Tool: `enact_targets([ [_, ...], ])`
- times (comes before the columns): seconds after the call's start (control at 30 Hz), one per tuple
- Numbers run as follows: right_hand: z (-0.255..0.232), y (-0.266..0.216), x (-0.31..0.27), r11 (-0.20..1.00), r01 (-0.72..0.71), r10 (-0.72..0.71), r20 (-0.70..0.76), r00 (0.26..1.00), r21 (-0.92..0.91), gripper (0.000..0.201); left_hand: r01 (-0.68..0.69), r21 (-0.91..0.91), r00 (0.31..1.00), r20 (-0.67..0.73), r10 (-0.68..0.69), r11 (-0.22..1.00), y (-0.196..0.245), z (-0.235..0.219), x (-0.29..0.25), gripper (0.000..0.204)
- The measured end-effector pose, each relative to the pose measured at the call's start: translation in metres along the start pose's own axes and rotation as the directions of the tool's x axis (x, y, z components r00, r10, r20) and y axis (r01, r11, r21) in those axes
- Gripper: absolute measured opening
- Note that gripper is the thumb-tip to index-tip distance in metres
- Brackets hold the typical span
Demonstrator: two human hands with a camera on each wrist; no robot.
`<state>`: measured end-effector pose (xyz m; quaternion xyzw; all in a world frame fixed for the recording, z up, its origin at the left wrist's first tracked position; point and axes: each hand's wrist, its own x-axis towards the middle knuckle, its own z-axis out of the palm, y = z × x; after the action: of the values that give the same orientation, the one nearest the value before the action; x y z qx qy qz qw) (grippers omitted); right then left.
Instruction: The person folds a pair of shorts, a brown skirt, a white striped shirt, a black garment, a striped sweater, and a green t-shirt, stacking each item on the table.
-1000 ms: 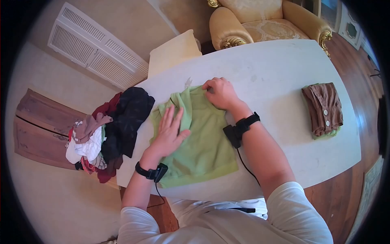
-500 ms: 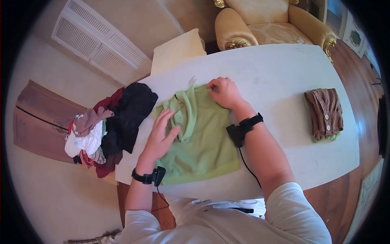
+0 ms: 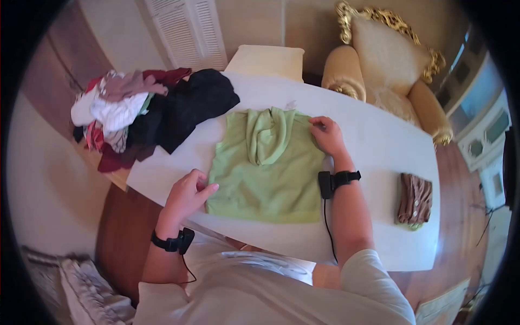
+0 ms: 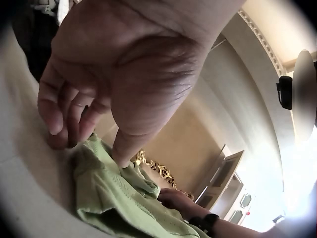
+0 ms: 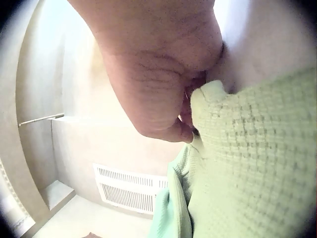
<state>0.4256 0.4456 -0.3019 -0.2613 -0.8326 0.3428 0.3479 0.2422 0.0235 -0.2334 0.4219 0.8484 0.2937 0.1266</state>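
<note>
A light green hooded garment (image 3: pixel 281 187) lies spread on the white table, its hood folded down over the middle of its upper part. At its left edge is my left hand (image 3: pixel 181 197), thumb apart from loosely bent fingers; the left wrist view shows the thumb (image 4: pixel 124 146) over the green cloth (image 4: pixel 111 193). At the upper right corner, my right hand (image 3: pixel 329 138) pinches the edge. The right wrist view shows thumb and fingers of this hand (image 5: pixel 153 94) close together at the cloth (image 5: pixel 247 148), with some fingertips hidden.
A heap of dark, red and white clothes (image 3: pixel 127 111) spreads over the table's left end, with a black garment (image 3: pixel 203 103) beside the green one. A folded brown buttoned garment (image 3: pixel 415 200) lies at the right. Behind the table (image 3: pixel 379 141) stands a gold armchair (image 3: pixel 390 57).
My left hand has moved off the garment's upper left part, down to its left edge. The hood and left side now lie flatter. The head view has turned; my right hand stays at the upper right corner.
</note>
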Motion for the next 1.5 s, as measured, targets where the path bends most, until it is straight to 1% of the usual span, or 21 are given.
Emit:
enact_targets([
  [0.07, -0.002, -0.001, -0.002, 0.996, -0.071, 0.07, 0.035, 0.997, 0.056, 0.032, 0.081, -0.048, 0.996, 0.03, -0.08, 0.996, -0.001, 0.002, -0.01, 0.044],
  [0.2, -0.007, -0.018, -0.001, 0.978, -0.201, 0.195, 0.099, 0.976, 0.049, 0.037, 0.044, -0.08, 0.999, 0.016, -0.043, 0.996, -0.001, 0.015, -0.023, 0.047],
  [0.23, -0.006, -0.028, -0.001, 0.99, -0.143, 0.143, 0.125, 0.982, -0.006, 0.038, 0.05, -0.097, 0.999, 0.026, -0.048, 0.994, 0.004, 0.015, -0.027, 0.049],
  [0.3, -0.013, -0.042, -0.009, 0.976, 0.156, -0.131, 0.159, 0.979, -0.153, 0.039, 0.047, -0.126, 0.998, 0.056, -0.04, 0.991, 0.006, 0.013, -0.033, 0.055],
  [0.33, -0.019, -0.068, -0.017, 0.93, 0.296, -0.259, 0.182, 0.949, -0.219, 0.039, 0.039, -0.139, 0.997, 0.071, -0.029, 0.99, 0.006, 0.014, -0.036, 0.058],
  [0.37, -0.027, -0.1, -0.026, 0.916, 0.344, -0.285, 0.268, 0.92, -0.205, 0.04, 0.03, -0.151, 0.996, 0.088, -0.017, 0.988, 0.007, 0.014, -0.038, 0.063],
  [0.43, -0.038, -0.162, -0.049, 0.892, 0.422, -0.319, 0.431, 0.844, -0.166, 0.041, -0.014, -0.192, 0.994, 0.102, 0.035, 0.981, 0.012, 0.011, -0.046, 0.064],
  [0.5, -0.041, -0.175, -0.076, 0.857, 0.506, -0.329, 0.651, 0.684, -0.1, 0.041, -0.063, -0.211, 0.988, 0.124, 0.091, 0.975, 0.012, 0.01, -0.05, 0.064],
  [0.53, -0.041, -0.185, -0.088, 0.88, 0.465, -0.238, 0.755, 0.612, -0.099, 0.04, -0.088, -0.21, 0.982, 0.143, 0.12, 0.974, 0.007, 0.01, -0.053, 0.062],
  [0.6, -0.038, -0.201, -0.108, 0.924, 0.369, -0.064, 0.907, 0.417, -0.105, 0.039, -0.106, -0.196, 0.979, 0.153, 0.137, 0.975, 0.01, 0.008, -0.057, 0.061],
  [0.7, -0.026, -0.197, -0.12, 0.873, 0.472, -0.075, 0.921, 0.381, -0.125, 0.04, -0.13, -0.099, 0.978, 0.148, 0.143, 0.987, 0.026, -0.004, -0.063, 0.067],
  [0.77, -0.023, -0.197, -0.123, 0.863, 0.479, -0.057, 0.912, 0.405, -0.159, 0.041, -0.193, 0.015, 0.975, 0.114, 0.191, 0.981, 0.032, -0.003, -0.063, 0.078],
  [0.87, -0.017, -0.188, -0.126, 0.844, 0.5, -0.044, 0.904, 0.426, -0.194, 0.04, -0.239, 0.047, 0.946, 0.235, 0.221, 0.97, 0.04, 0.002, -0.065, 0.085],
  [0.97, -0.013, -0.178, -0.13, 0.833, 0.516, -0.056, 0.898, 0.437, -0.199, 0.034, -0.304, 0.153, 0.933, 0.249, 0.261, 0.94, 0.044, 0.004, -0.061, 0.084],
  [1.07, -0.01, -0.18, -0.128, 0.829, 0.534, -0.074, 0.912, 0.404, -0.169, 0.03, -0.243, 0.037, 0.925, 0.311, 0.22, 0.969, 0.048, -0.004, -0.059, 0.064],
  [1.13, -0.017, -0.185, -0.125, 0.84, 0.529, -0.103, 0.921, 0.375, -0.122, 0.027, -0.262, 0.054, 0.909, 0.348, 0.227, 0.964, 0.038, -0.009, -0.053, 0.05],
  [1.17, -0.017, -0.189, -0.124, 0.842, 0.522, -0.061, 0.937, 0.343, -0.136, 0.026, -0.275, 0.059, 0.899, 0.368, 0.235, 0.96, 0.035, -0.012, -0.052, 0.044],
  [1.23, -0.02, -0.194, -0.123, 0.842, 0.507, 0.039, 0.958, 0.284, -0.184, 0.022, -0.306, -0.011, 0.895, 0.337, 0.292, 0.952, 0.037, -0.013, -0.053, 0.038],
  [1.33, -0.019, -0.193, -0.126, 0.854, 0.502, 0.039, 0.979, 0.202, -0.137, 0.016, -0.3, -0.067, 0.883, 0.358, 0.304, 0.951, 0.041, -0.017, -0.055, 0.036],
  [1.43, -0.027, -0.198, -0.123, 0.855, 0.507, 0.009, 0.981, 0.195, -0.109, 0.015, -0.278, -0.13, 0.889, 0.341, 0.306, 0.952, 0.043, -0.017, -0.056, 0.037],
  [1.5, -0.032, -0.201, -0.12, 0.879, 0.46, 0.016, 0.972, 0.235, -0.126, 0.021, -0.251, -0.176, 0.895, 0.333, 0.298, 0.952, 0.04, -0.018, -0.056, 0.036],
])
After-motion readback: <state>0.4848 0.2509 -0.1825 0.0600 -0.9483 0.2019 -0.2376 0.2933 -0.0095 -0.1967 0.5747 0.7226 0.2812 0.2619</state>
